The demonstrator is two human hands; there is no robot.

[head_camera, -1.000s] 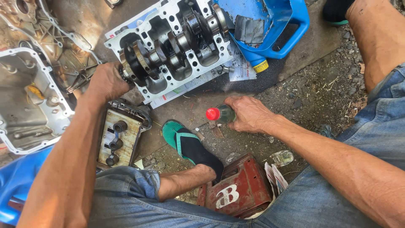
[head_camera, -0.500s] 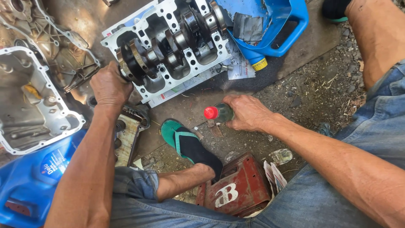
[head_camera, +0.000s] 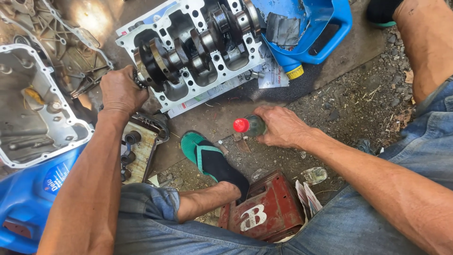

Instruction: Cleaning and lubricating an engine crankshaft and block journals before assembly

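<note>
Nearest, a red metal box (head_camera: pixel 264 212) and a green sandal (head_camera: pixel 207 158) sit on the dirt. The right hand (head_camera: pixel 282 126) is closed around a small bottle with a red cap (head_camera: pixel 249 125) lying on the ground. Farther off, the left hand (head_camera: pixel 120 92) grips the crankshaft end (head_camera: pixel 146 63) of the engine block (head_camera: pixel 198 47) — blue jug (head_camera: pixel 311 33) beyond.

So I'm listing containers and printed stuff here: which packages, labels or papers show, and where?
Blue jug: top right, cut open, yellow cap.
Small bottle: centre, red cap, in the right hand.
Red crate: bottom centre, white lettering.
Printed paper: under the engine block, white.
Blue container: bottom left, white label.
</note>
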